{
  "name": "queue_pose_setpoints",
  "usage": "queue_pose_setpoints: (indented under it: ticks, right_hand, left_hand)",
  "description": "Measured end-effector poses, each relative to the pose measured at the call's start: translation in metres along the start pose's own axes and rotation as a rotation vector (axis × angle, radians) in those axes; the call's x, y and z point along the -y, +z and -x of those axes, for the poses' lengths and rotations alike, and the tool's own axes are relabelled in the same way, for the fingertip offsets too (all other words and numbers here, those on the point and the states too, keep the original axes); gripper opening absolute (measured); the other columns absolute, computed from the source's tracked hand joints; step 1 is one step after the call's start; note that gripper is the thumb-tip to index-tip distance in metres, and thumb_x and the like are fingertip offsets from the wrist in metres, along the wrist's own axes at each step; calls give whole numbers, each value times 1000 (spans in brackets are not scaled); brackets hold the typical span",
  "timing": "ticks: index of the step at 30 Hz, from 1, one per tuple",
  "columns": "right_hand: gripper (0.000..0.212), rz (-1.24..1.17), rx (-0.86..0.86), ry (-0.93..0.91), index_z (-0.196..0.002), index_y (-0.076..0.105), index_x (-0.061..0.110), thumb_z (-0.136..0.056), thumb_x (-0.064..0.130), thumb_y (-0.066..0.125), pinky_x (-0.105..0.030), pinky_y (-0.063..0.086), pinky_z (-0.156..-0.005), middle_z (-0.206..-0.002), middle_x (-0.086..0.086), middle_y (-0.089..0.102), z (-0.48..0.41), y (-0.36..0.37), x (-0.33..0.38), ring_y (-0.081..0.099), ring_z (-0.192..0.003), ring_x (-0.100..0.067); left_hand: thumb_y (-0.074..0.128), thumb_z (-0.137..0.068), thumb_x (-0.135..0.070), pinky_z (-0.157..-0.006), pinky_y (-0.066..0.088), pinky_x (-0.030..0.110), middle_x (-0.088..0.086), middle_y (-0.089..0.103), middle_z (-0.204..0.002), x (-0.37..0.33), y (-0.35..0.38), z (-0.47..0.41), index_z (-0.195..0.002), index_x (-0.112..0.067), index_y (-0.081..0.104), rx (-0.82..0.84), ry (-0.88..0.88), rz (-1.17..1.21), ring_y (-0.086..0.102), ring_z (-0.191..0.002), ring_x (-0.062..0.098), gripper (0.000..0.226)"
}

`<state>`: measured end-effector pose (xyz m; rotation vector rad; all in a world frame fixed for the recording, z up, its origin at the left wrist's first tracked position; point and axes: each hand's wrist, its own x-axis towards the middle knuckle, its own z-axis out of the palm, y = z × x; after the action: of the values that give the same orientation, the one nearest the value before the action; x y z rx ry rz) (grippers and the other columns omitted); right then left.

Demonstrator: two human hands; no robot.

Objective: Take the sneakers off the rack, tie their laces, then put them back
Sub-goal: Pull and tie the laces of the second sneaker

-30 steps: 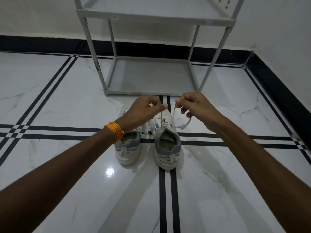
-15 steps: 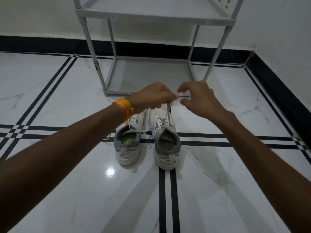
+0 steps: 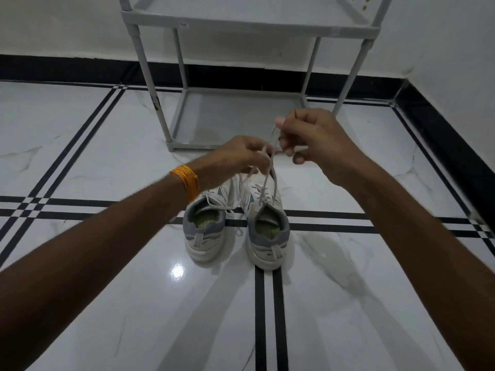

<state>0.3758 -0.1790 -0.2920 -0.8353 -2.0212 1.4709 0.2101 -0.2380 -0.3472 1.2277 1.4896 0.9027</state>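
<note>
Two white and grey sneakers stand side by side on the floor, heels toward me: the left sneaker (image 3: pixel 205 231) and the right sneaker (image 3: pixel 267 234). The right sneaker's white laces (image 3: pixel 267 170) rise taut from its tongue into both hands. My left hand (image 3: pixel 238 159), with an orange band at the wrist, pinches one strand just above the shoe's toe. My right hand (image 3: pixel 313 140) pinches the other strand a little higher and to the right. The left sneaker's laces lie loose over its side.
A grey shoe rack (image 3: pixel 241 22) stands right behind the sneakers, its bottom shelf (image 3: pixel 235 116) bare. White walls with a black skirting (image 3: pixel 442 135) close the corner on the right. The floor is glossy white tile with black stripes (image 3: pixel 80 207).
My right hand has gone up and to the right, drawing its strand taut. My left hand has sunk slightly and holds its strand close over the shoe. The sneakers stay in place.
</note>
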Motion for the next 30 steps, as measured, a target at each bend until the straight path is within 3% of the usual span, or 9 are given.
queue_pose_setpoints:
  ticks: [3, 9, 12, 15, 17, 19, 22, 27, 30]
  right_hand:
    - [21, -210, -18, -18, -80, 58, 10, -97, 22, 54, -23, 49, -51, -75, -6, 63, -8, 5, 8, 61, -66, -15]
    - [16, -687, -181, 75, -85, 58, 5, -98, 13, 52, -29, 60, -73, -84, -13, 68, -20, 1, -14, 70, -80, -22]
    - [15, -882, -296, 215, -87, 60, -2, -97, 6, 52, -29, 61, -77, -83, -17, 68, -22, 0, -35, 71, -82, -24]
    - [8, -980, -383, 446, -88, 59, -5, -93, -4, 53, -34, 61, -79, -99, -23, 65, -25, -2, -57, 68, -103, -32]
    - [12, -817, -354, 568, -102, 59, -5, -90, -5, 55, -37, 59, -87, -116, -23, 61, -22, 2, -64, 65, -110, -33]
    - [28, -423, -306, 576, -115, 56, 6, -88, 6, 62, -37, 55, -94, -116, -11, 58, -15, 8, -68, 60, -111, -26]
    - [34, 105, -338, 305, -117, 57, 15, -86, 24, 68, -37, 56, -88, -105, 0, 61, -3, 16, -59, 60, -100, -18]
    - [28, -25, -69, 160, -110, 60, 11, -85, 14, 72, -30, 60, -62, -93, -9, 71, 6, 21, -46, 72, -78, -17]
    - [21, 16, -145, 187, -96, 66, 3, -84, 18, 74, -22, 47, -53, -72, -5, 67, 5, 16, -55, 59, -54, -6]
  left_hand:
    - [74, -72, 2, -70, 52, 27, 5, 61, -89, 13, 35, -3, -107, -12, 65, -97, 19, -258, 59, -77, 13, 39]
    - [66, -77, 2, -57, 51, 43, 8, 62, -75, 15, 41, -13, -95, -8, 53, -633, 488, -690, 57, -64, 25, 25]
    - [70, -83, -16, -60, 52, 39, 7, 64, -80, 8, 31, -7, -96, -9, 53, -676, 599, -776, 59, -69, 25, 22]
    - [66, -88, -27, -62, 47, 33, 4, 66, -74, 10, 23, -4, -83, -11, 65, -647, 625, -880, 57, -65, 18, 17]
    - [65, -88, -28, -60, 44, 25, 4, 68, -68, 7, 25, -5, -76, -9, 70, -561, 468, -770, 57, -60, 15, 23]
    - [64, -87, -23, -55, 42, 21, 5, 65, -64, -1, 25, -6, -76, -4, 71, -403, 156, -349, 54, -58, 14, 23]
    - [60, -86, -19, -43, 34, 17, -3, 51, -56, -8, 20, -7, -76, -6, 65, -273, -140, 108, 41, -51, 9, 17]
    - [57, -85, -19, -43, 30, 20, -1, 48, -58, -6, 15, -11, -72, -12, 58, -254, -153, 284, 36, -50, 9, 15]
    - [61, -88, -21, -48, 33, 19, -3, 51, -63, -2, 15, -11, -80, -8, 65, -303, -88, 209, 41, -56, 9, 16]
